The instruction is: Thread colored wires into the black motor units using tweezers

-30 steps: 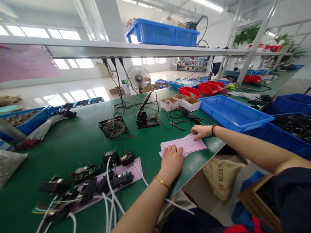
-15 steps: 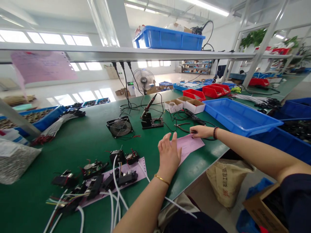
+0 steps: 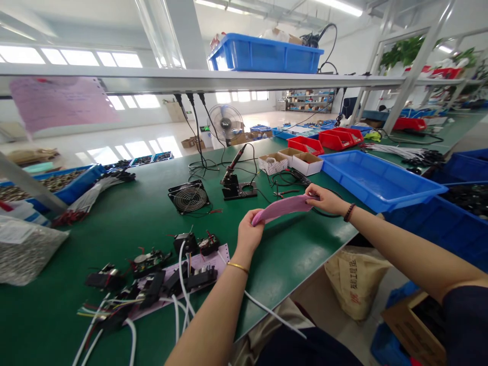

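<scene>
A pink sheet of paper (image 3: 284,207) is stretched between my two hands, raised a little above the green table and bowed along its length. My left hand (image 3: 249,233) pinches its left end. On the right end, the fingers of my right hand (image 3: 324,199) are closed. Pliers (image 3: 286,193) lie just behind the paper, beside black cables. To the left of my left forearm, several black electronic modules (image 3: 183,279) with white cables rest partly on another pink sheet (image 3: 223,252).
A soldering iron (image 3: 233,165) stands in its holder near a black cooling fan (image 3: 189,196). Small cardboard boxes (image 3: 307,163) and a blue tray (image 3: 381,178) sit at the right. A shelf (image 3: 244,79) crosses above the table (image 3: 274,264).
The pink sheet has come up off the table and now bows between both hands. My left hand went from open fingers to a grip on its left end.
</scene>
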The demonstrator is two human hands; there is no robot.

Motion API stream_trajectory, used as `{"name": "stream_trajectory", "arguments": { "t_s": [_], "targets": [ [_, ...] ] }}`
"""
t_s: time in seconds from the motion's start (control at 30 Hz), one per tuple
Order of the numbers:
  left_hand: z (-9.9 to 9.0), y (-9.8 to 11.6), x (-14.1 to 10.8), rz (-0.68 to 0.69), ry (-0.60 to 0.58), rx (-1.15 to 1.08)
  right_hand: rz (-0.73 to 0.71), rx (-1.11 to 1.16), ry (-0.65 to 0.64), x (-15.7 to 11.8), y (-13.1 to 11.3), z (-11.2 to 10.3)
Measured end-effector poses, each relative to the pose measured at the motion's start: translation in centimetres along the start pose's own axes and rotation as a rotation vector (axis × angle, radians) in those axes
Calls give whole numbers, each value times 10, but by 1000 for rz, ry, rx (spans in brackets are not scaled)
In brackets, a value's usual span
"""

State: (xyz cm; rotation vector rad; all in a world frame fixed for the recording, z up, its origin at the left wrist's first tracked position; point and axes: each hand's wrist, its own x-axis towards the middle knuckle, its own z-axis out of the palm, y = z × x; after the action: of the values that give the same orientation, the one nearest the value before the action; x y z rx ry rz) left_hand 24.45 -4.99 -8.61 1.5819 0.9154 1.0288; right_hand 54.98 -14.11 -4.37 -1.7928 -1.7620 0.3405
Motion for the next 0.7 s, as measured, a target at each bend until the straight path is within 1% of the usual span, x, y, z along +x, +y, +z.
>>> {"name": "stream_trajectory", "arguments": {
  "t_s": [0.17, 0.23, 0.3, 0.4, 0.5, 0.6, 0.7],
  "targets": [
    [-2, -4, 1, -66, -32, -16, 43, 90, -112, -7, 10, 4],
    [1, -7, 2, -77, -41, -12, 74, 145, -155, -9, 14, 10],
    [5, -10, 1, -67, -51, 3, 96, 205, -171, -10, 15, 18],
    [10, -13, 0, -34, -37, 75, 142, 276, -142, -10, 14, 33],
    [8, -15, 1, -12, 21, 213, 233, 290, -73, -6, 12, 45],
    [2, -12, 1, 5, 88, 382, 338, 242, -6, 5, 10, 50],
    [2, -2, -7, 42, 142, 570, 412, 143, 7, 20, 3, 54]
  ]
}}
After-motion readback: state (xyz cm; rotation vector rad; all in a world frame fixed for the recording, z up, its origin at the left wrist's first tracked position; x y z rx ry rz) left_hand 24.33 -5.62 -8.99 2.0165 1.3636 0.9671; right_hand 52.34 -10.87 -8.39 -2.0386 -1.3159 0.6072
